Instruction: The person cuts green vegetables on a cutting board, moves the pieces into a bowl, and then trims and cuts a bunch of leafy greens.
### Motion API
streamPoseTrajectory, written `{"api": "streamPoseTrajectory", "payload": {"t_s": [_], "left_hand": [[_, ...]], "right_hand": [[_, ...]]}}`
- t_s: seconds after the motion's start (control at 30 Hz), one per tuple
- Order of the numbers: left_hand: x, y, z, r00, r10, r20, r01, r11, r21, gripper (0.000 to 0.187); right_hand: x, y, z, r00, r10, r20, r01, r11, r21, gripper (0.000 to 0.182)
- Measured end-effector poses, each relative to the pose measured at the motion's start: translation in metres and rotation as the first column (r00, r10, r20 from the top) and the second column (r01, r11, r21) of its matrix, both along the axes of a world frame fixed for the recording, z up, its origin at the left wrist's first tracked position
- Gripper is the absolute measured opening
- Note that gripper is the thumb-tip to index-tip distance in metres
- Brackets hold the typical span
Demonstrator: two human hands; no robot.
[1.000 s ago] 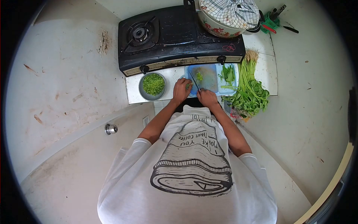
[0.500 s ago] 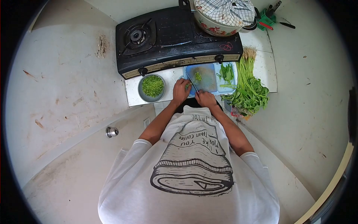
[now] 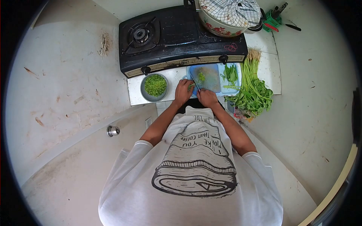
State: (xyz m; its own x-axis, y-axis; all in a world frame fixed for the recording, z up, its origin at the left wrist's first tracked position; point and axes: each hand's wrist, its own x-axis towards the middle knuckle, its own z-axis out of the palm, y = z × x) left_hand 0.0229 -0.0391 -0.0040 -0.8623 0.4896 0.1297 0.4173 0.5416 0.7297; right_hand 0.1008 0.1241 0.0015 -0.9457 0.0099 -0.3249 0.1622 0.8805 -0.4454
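Note:
My right hand [image 3: 207, 98] is wrapped round the handle of a knife [image 3: 195, 82], whose blade slants up and left over the blue cutting board [image 3: 214, 87]. Green stems [image 3: 191, 86] show at the fingertips of my left hand [image 3: 183, 91], which is closed on them at the board's left edge, close to the blade. A small heap of chopped greens [image 3: 201, 77] lies on the board beyond the knife. Picked leaves [image 3: 230, 74] rest in the pale section on the right. Left of my left hand stands a grey bowl [image 3: 143, 93] filled with finely chopped greens [image 3: 155, 85].
A black two-burner gas stove [image 3: 177, 41] spans the back of the counter, with a cloth-covered floral pot [image 3: 222, 30] on its right burner. Long leafy greens with roots [image 3: 252, 84] lie right of the board. A green basket [image 3: 270, 20] holds utensils at the back right corner.
The view has shifted slightly, so the stove and counter appear a little further right. Both hands keep nearly the same place at the board, with the knife beside the stems.

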Motion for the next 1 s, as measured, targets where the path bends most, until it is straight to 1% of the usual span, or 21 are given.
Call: {"api": "streamPoseTrajectory", "payload": {"t_s": [0.1, 0.2, 0.3, 0.4, 0.6, 0.7, 0.8, 1.0], "left_hand": [[0.001, -0.002, 0.004, 1.000, -0.008, 0.020, 0.007, 1.000, 0.017, 0.016], [0.001, -0.003, 0.003, 0.997, -0.012, 0.080, 0.013, 1.000, -0.008, 0.018], [-0.001, -0.003, 0.001, 0.995, -0.009, 0.096, 0.006, 1.000, 0.024, 0.020], [-0.001, -0.002, 0.001, 0.998, -0.005, 0.059, 0.005, 1.000, 0.001, 0.019], [-0.004, 0.000, 0.003, 1.000, -0.013, 0.000, 0.013, 0.999, -0.029, 0.019], [-0.003, 0.000, 0.002, 0.999, -0.003, 0.042, 0.004, 1.000, -0.023, 0.019], [-0.003, 0.000, 0.002, 0.999, -0.008, 0.042, 0.010, 0.999, -0.045, 0.019], [-0.002, -0.001, 0.001, 1.000, -0.013, 0.012, 0.013, 1.000, -0.020, 0.020]], "right_hand": [[0.001, 0.000, -0.004, 1.000, -0.001, -0.023, 0.001, 1.000, 0.007, 0.045], [0.002, 0.001, -0.005, 1.000, 0.010, -0.011, -0.010, 1.000, 0.029, 0.044], [0.007, 0.005, -0.007, 1.000, 0.014, -0.004, -0.013, 0.999, 0.034, 0.043], [0.017, 0.010, -0.005, 1.000, 0.028, -0.010, -0.027, 0.996, 0.086, 0.041], [0.011, 0.013, -0.001, 0.998, -0.058, -0.023, 0.059, 0.997, 0.041, 0.043], [0.009, 0.015, 0.001, 0.999, -0.033, 0.006, 0.033, 0.999, 0.010, 0.043], [0.011, 0.012, 0.002, 0.999, -0.003, 0.047, 0.003, 1.000, 0.014, 0.045], [0.014, 0.010, 0.008, 0.998, 0.015, 0.059, -0.016, 1.000, 0.008, 0.047]]}}
